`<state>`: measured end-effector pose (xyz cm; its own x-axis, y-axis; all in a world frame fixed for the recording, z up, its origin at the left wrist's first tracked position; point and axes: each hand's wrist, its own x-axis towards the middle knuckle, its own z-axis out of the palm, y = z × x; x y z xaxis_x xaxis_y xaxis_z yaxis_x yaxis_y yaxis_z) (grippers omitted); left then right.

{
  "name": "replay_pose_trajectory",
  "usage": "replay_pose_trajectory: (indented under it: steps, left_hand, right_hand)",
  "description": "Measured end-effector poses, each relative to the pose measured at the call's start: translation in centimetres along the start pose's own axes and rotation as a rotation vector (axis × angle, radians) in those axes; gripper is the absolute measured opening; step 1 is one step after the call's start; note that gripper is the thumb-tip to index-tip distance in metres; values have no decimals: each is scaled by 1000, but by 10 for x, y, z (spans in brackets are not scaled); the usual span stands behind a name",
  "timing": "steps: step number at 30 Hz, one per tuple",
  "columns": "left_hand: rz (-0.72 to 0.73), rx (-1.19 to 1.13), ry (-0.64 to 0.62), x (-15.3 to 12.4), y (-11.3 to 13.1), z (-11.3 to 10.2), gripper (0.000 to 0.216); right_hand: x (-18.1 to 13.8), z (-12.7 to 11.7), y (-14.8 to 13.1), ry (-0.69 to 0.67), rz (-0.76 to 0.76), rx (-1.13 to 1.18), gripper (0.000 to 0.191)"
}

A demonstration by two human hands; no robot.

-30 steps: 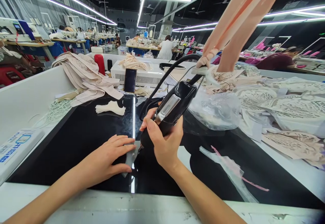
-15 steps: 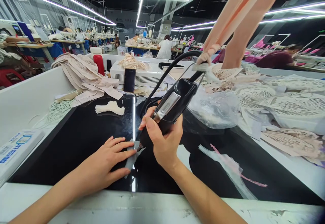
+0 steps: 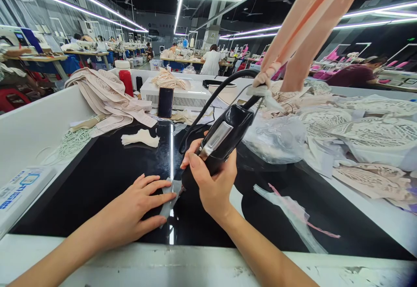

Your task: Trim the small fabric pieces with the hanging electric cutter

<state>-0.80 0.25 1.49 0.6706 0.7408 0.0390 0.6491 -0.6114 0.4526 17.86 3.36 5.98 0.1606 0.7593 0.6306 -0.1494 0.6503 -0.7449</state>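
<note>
My right hand (image 3: 213, 185) is wrapped round a black corded power tool (image 3: 221, 139), tilted with its tip down at a small grey fabric piece (image 3: 171, 196) on the glossy black table (image 3: 107, 178). My left hand (image 3: 138, 211) lies flat with spread fingers, pressing on that fabric piece just left of the tool's tip. The tool's black cable (image 3: 215, 94) arcs up and back behind it.
A clear plastic bag (image 3: 276, 139) and piles of cream lace pieces (image 3: 374, 135) fill the right side. Beige fabric (image 3: 107, 98), a phone (image 3: 165, 102) and a white box (image 3: 182, 96) stand at the back. Pink plastic scrap (image 3: 293, 215) lies right of my arm. Other workers sit far behind.
My left hand and the tool's tip have shifted slightly along the grey fabric piece; my right hand has edged a little to the right. Little else differs.
</note>
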Motion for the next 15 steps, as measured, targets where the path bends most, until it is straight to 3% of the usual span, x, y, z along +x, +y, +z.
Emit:
replay_pose_trajectory:
  steps: [15]
  left_hand:
    - [14, 14, 8, 1, -2, 1, 50]
  right_hand:
    - [-4, 4, -8, 45, 49, 27, 29]
